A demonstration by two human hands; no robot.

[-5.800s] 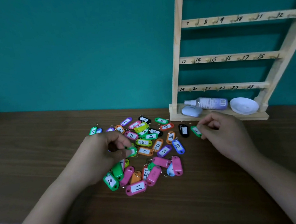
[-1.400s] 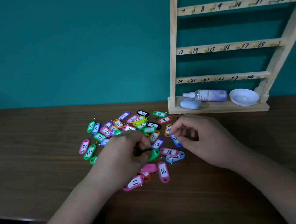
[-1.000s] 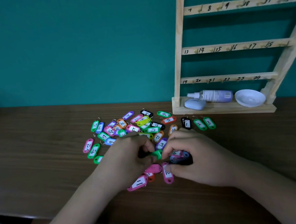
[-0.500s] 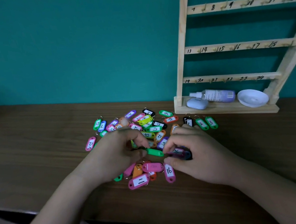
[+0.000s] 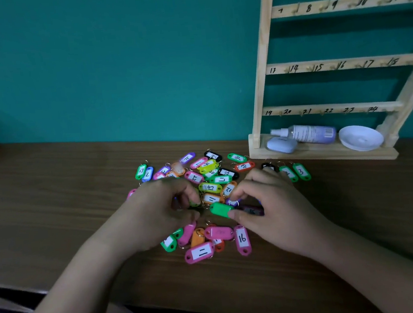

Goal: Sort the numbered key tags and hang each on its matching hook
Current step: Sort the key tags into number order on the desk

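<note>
A person's view down onto a dark wooden bench (image 5: 51, 198), with both bare hands working in a heap of coloured, numbered key tags (image 5: 210, 179).

The left hand (image 5: 160, 209) lies knuckles up at the left edge of the heap. Its fingers are curled, with thumb and fingertips nearly meeting. A sliver of green shows between them, but whether the hand grips anything cannot be made out.

Just right of its thumb, in the gap between the hands, lies a green tag (image 5: 220, 209), blank side up. Its long axis runs from one hand towards the other, dipping slightly to the right.

The right hand (image 5: 276, 205) pinches that tag's right end between thumb and forefinger. Its other fingers curl over a dark tag (image 5: 253, 210) underneath.

Nearer the person than both hands lie a pink tag marked 11 (image 5: 199, 252) and a pink tag marked 16 (image 5: 242, 239).

Just beyond the right hand's knuckles, three tags (image 5: 288, 173) sit in a row apart from the heap: one black, then two green, the last reading 3.

Farther beyond and to the right stands a wooden rack (image 5: 260, 87) of numbered hooks, none visibly carrying a tag.

The green tag's number appears to face down, so it probably needs turning over. The right hand has hold of it and is nearer the row and rack, so it seems better placed to carry it.
</note>
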